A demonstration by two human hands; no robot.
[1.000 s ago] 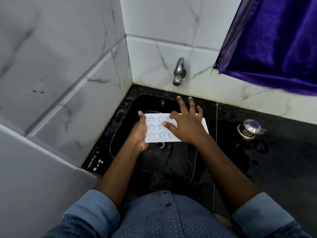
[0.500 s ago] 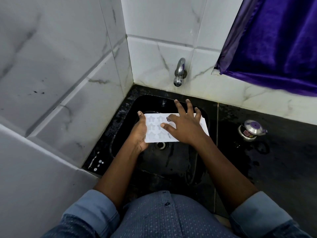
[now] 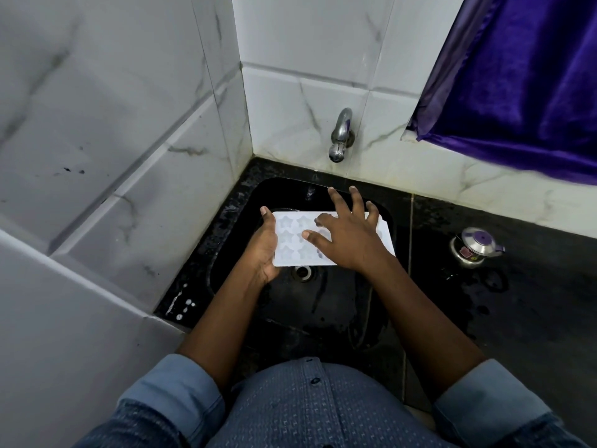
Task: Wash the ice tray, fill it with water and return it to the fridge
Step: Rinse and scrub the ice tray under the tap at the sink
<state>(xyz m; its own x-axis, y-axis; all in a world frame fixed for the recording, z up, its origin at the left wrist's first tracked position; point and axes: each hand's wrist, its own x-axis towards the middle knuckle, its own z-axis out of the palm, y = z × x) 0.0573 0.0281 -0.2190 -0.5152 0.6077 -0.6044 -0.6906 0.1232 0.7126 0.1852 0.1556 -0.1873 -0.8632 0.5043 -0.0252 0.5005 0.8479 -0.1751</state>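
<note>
A white ice tray (image 3: 292,239) with star-shaped moulds is held flat over the black sink (image 3: 245,202), above the drain (image 3: 302,272). My left hand (image 3: 263,247) grips the tray's left edge from below, thumb along the rim. My right hand (image 3: 347,236) lies on top of the tray with fingers spread and straight, covering its right half. The steel tap (image 3: 339,137) sticks out of the tiled wall just behind the sink; no water stream shows from it.
A small steel pot with a purple-knobbed lid (image 3: 475,250) stands on the wet black counter (image 3: 517,302) to the right. A purple curtain (image 3: 517,82) hangs at the upper right. White marble tile walls (image 3: 129,156) close in the left and back.
My right hand has slid slightly across the tray top, its fingers spreading a bit wider toward the back of the sink. The tray and my left hand stay almost where they were.
</note>
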